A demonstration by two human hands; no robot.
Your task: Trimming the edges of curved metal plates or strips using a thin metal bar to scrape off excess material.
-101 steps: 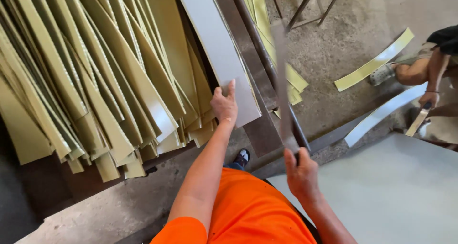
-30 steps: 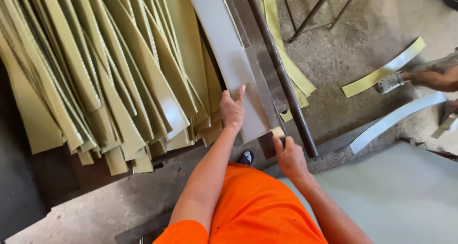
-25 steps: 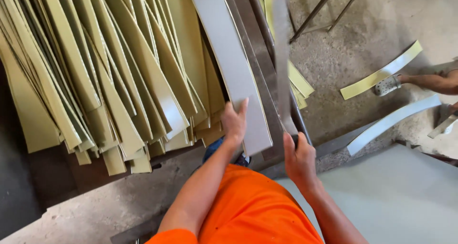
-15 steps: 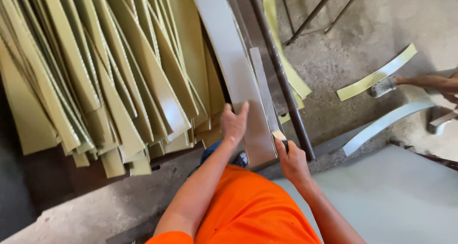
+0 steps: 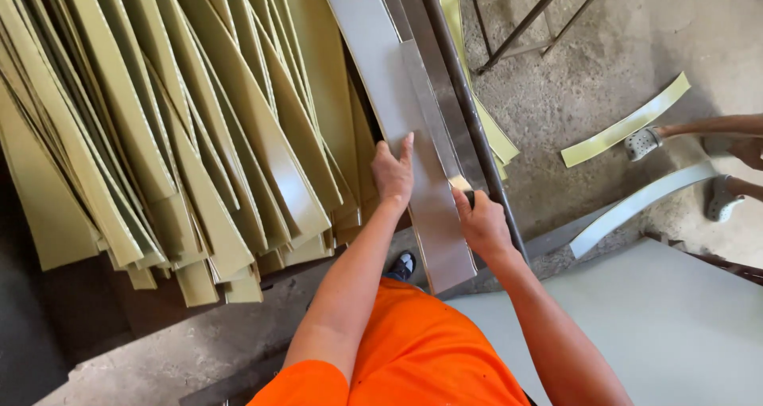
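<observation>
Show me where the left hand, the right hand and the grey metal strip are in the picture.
left hand (image 5: pixel 392 174), head view, back of the hand, flat on the strip.
right hand (image 5: pixel 482 225), head view, back of the hand.
grey metal strip (image 5: pixel 433 223), head view, bare face between the two hands.

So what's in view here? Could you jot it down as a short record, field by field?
Left hand: left hand lies flat, fingers spread, on the long grey metal strip.
Right hand: right hand grips the near end of a narrower grey strip lying on the wide one.
Beside them: dark metal bar to the right of the strips.
Left of the hands: fanned pile of olive-yellow strips.
Floor: concrete, with a loose yellow strip.
Others: another person's sandalled feet at right.
</observation>
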